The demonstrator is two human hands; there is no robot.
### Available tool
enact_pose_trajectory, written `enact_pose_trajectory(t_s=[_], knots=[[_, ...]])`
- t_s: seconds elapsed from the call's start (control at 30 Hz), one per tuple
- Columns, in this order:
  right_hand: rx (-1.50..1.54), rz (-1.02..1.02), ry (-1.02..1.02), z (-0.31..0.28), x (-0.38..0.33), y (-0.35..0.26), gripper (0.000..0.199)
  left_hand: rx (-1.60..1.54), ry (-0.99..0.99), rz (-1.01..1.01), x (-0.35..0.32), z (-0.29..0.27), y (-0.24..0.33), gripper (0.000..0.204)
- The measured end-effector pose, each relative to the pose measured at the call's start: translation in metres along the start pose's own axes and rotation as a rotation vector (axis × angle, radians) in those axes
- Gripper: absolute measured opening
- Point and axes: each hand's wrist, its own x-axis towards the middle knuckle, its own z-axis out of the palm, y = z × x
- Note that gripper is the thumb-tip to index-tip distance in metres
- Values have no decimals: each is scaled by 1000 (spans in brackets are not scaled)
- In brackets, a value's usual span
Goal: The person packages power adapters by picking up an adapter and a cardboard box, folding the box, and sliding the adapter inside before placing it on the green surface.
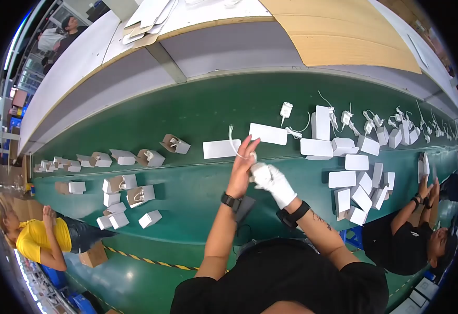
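While two hands (257, 170) meet, one cable (232, 142) dangles.

A long green desk (197, 110) is backed by a grey shelf (229, 49); blue crates (56, 277) are stacked on the floor.

Bare green belt (187, 183) lies left of the hands; white boxes (362, 188) crowd the right.

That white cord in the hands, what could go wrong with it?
The thin white cord loops loosely above the left hand, so it might tangle or slip free. The gloved right hand hides what it grips, so that hold can't be judged. Flat white boxes lie close behind; a swinging cord could nudge them.
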Motion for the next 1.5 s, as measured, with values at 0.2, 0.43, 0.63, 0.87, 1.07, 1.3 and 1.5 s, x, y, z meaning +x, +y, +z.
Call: enact_pose_trajectory(t_s=[0.2,0.43,0.63,0.87,1.07,1.3,1.5], knots=[[-170,-86,131,-30,-6,-26,34,1873,87,-10,25,-117,6,104],[-11,13,32,-37,-28,-36,41,669,-174,-236,23,-156,11,81],[-123,114,-60,-30,-44,-44,37,601,-237,-268,12,-124,25,75],[-1075,-248,-290,3,-3,-92,23,734,-491,-253,0,-70,26,78],[-1827,-420,-281,9,14,-89,10,594,-306,-244,-6,-47,2,83],[-1248,-405,-461,-16,37,-87,14,534,-207,-160,-18,-54,-43,80],[-1277,-306,-342,-29,63,-15,20,781,-155,-72,-41,-82,-45,72]])
